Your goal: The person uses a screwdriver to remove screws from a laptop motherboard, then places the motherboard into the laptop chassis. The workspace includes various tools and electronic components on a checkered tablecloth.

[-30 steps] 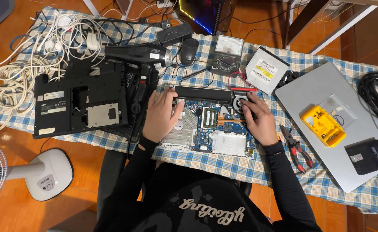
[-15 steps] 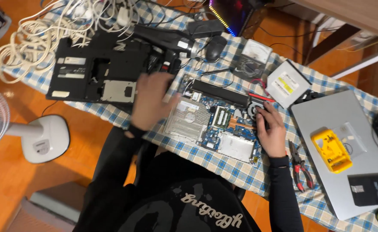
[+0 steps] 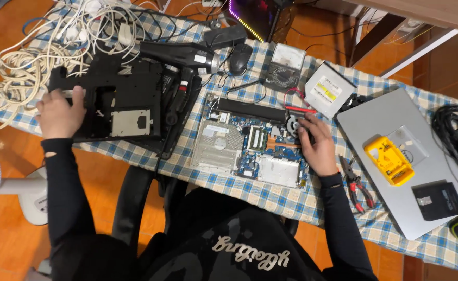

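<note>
Black plastic laptop bottom case (image 3: 117, 101) lies on the left part of the checked tablecloth (image 3: 270, 195), underside up, with a metal drive plate (image 3: 130, 122) showing in it. Left hand (image 3: 59, 112) rests on its left edge, thumb up over the rim, fingers curled onto the shell; looks like a loose hold, can't tell if it is really clamped. Shell probably light, stiff but a bit flexy, thin ribs and clips likely to snap, so best gripped at the thick outer rim or corner, not through the cut-outs.

Bare laptop board assembly (image 3: 252, 145) sits mid-table, just right of the case: silver heat plate, blue circuit board, memory sticks, long black battery bar (image 3: 252, 110) along the top. Right hand (image 3: 317, 145) lies flat on its right end near the fan (image 3: 292, 126), fingers spread, gripping nothing. Board is fragile, static-sensitive; hold by the edges only.

Further out: black hair dryer (image 3: 179, 54) and mouse (image 3: 238, 51) above the case, analog meter (image 3: 283, 65), optical drive (image 3: 329, 89), red-handled pliers (image 3: 358, 184) near the right wrist. Silver laptop lid (image 3: 395, 171) at right carries a yellow tool case (image 3: 389, 160) and a black drive (image 3: 438, 200). Tangle of white cables (image 3: 26, 57) top left, black cables (image 3: 455, 138) far right, fan stand (image 3: 10, 190) on the floor.
</note>
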